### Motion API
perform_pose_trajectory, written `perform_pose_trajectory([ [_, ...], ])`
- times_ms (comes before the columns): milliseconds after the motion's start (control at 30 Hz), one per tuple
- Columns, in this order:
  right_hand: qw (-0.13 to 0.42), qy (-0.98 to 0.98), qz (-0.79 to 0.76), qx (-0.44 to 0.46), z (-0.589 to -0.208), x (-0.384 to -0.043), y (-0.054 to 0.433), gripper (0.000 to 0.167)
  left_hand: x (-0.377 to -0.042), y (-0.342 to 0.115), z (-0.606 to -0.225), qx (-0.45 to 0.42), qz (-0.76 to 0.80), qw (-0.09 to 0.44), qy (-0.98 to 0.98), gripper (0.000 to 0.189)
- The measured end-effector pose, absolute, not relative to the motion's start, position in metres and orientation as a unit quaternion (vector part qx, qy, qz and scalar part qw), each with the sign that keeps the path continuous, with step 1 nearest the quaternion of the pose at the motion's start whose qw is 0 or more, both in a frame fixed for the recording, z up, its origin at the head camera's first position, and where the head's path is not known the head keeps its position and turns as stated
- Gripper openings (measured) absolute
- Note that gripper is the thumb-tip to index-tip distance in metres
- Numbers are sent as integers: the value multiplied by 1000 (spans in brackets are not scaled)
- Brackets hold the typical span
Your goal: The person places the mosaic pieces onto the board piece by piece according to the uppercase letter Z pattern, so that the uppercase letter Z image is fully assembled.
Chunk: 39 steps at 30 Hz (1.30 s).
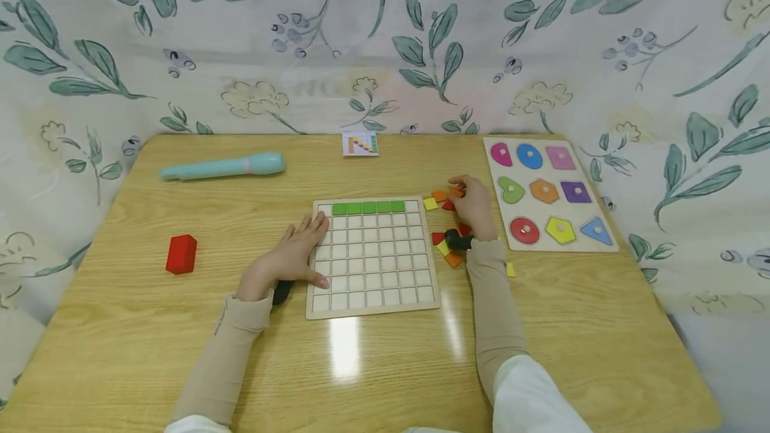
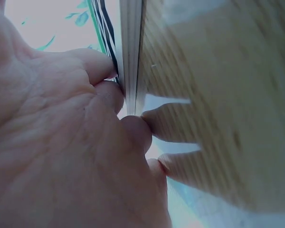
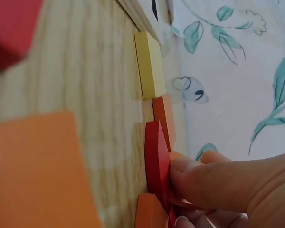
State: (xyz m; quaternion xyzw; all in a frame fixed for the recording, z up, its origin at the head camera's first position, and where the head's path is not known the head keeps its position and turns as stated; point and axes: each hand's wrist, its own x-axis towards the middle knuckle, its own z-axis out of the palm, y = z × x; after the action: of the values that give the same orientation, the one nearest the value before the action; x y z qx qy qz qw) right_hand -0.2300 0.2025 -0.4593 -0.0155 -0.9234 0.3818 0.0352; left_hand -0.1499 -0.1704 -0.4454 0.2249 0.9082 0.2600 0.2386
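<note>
My left hand (image 1: 293, 250) lies spread on the left edge of a wooden grid board (image 1: 371, 313), its fingers straight. In the left wrist view its fingertips meet the side of the board (image 2: 131, 57). Green square tiles (image 1: 369, 208) fill part of the board's top row. To the right of the board, my right hand (image 1: 472, 204) is at a loose group of tiles. Its thumb and fingers pinch an orange tile (image 3: 178, 154), partly hidden by the thumb. A red tile (image 3: 156, 156) and a yellow tile (image 3: 150, 65) lie close by.
A puzzle board of coloured shapes (image 1: 529, 219) lies at the right. Behind the grid stands a small pattern card (image 1: 359, 143). A turquoise pen-shaped object (image 1: 222, 166) and a red block (image 1: 181, 254) are on the left. More tiles (image 1: 454, 258) lie near my right wrist.
</note>
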Motion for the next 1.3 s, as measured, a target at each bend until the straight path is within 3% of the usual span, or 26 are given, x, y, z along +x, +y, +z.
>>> perform_pose_trajectory([
  [567,-4,-898,440,0,-442,-224,189,33,-149,-171,-441,223,248,236,913,123],
  [800,-128,-859,478,135,-433,-201,124,35,-148,-170,-441,223,246,237,913,124],
  [1000,-229,-837,435,239,-435,-160,63,21,-148,-168,-442,222,249,233,913,124],
  [1167,-250,-837,412,258,-438,-146,44,14,-147,-171,-442,222,248,227,915,124],
  [1300,-231,-846,400,264,-442,-139,38,14,-147,-172,-442,224,247,224,916,124],
])
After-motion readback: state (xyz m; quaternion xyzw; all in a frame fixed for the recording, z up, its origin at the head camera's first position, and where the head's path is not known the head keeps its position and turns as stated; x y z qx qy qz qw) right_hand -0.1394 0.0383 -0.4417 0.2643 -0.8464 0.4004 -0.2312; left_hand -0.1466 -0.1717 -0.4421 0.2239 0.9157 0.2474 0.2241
